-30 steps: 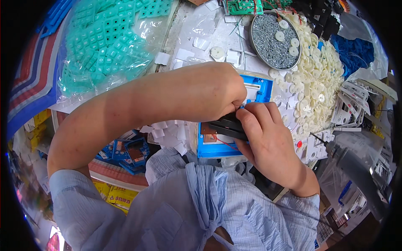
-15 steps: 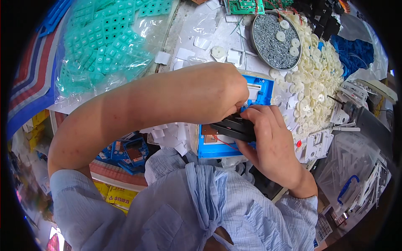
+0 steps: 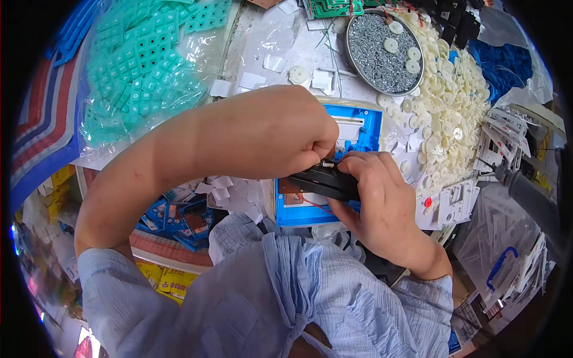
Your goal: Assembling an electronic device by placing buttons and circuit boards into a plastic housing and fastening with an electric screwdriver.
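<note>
A black plastic part (image 3: 327,182), long and narrow, lies at a slant over an open blue plastic case (image 3: 298,219) at the middle of the work surface. My right hand (image 3: 382,200) grips its right end, with fingers above and thumb below. My left hand (image 3: 307,134) is curled closed at the part's upper edge; its fingertips are mostly hidden, so what they pinch cannot be made out. A small pale piece (image 3: 327,164) shows on the black part, beside the left fingers. A thin red wire (image 3: 322,207) runs out below the part, across the case.
Bagged mint-green rubber keypads (image 3: 140,77) lie far left. A round metal dish of screws (image 3: 382,53) stands at the back, beside piled cream plastic discs (image 3: 450,113). White paper pieces (image 3: 236,194) sit left of the case. A dark tool (image 3: 525,188) juts in at the right.
The whole view has shifted slightly. My left hand has drawn a little to the left, uncovering the pale piece on the black part. My right hand keeps its grip.
</note>
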Demonstrator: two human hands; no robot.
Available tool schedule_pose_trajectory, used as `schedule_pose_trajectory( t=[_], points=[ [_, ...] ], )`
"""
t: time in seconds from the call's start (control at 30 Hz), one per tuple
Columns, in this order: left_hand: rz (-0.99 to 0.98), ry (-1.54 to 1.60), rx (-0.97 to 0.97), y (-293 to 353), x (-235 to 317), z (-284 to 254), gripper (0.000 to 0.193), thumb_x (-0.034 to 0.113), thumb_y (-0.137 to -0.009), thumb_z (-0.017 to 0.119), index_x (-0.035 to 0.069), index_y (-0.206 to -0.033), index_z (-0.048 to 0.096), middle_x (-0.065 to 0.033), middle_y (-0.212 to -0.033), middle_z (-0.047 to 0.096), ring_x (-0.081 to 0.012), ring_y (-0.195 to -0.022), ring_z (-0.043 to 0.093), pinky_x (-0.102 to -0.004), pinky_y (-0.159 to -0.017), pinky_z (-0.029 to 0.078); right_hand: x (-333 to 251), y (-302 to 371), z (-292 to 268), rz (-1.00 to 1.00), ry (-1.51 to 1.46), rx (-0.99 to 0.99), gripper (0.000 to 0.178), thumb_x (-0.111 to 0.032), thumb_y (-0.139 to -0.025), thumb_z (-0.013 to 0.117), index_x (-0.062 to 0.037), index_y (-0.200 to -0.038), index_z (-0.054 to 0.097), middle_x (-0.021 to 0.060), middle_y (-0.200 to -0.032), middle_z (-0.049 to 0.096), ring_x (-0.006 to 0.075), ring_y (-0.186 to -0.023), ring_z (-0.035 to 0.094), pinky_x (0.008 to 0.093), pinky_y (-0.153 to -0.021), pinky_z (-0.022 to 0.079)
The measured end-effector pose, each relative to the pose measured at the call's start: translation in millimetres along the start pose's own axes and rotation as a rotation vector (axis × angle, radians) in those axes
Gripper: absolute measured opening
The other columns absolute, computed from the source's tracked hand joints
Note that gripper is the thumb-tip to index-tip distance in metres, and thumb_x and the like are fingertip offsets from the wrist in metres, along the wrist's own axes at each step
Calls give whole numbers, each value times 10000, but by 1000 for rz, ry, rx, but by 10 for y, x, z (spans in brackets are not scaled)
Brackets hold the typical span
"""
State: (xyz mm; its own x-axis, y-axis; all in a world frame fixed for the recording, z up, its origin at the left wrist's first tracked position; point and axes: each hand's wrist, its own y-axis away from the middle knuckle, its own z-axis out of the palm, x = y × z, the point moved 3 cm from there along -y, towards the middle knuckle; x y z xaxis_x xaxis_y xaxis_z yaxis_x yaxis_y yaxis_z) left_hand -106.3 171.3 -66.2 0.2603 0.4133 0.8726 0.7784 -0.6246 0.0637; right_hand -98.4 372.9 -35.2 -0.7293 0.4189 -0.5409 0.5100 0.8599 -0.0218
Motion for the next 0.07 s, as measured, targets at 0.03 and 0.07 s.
schedule_pose_trajectory(
  t=[0.03, 0.07],
  points=[
    [-50, 76, -15, 12, -7, -21, 110, 117, -837, 687, 22, -808, 640, -138, -745, 646, -304, -705, 645, -418, -666, 494, 0, 7, 7, -4, 3, 3, 635, -23, -654, 842, -7, -1191, 505, 170, -1113, 626, 357, -922, 633, 415, -728, 536],
    [-101, 152, -31, 32, 0, -62, 127, 133, -852, 702, 25, -826, 644, -135, -783, 671, -261, -720, 666, -418, -670, 498, 2, 15, 11, -7, 5, 5, 641, -28, -654, 846, -8, -1196, 505, 170, -1128, 628, 360, -945, 637, 412, -745, 542]
  ],
)
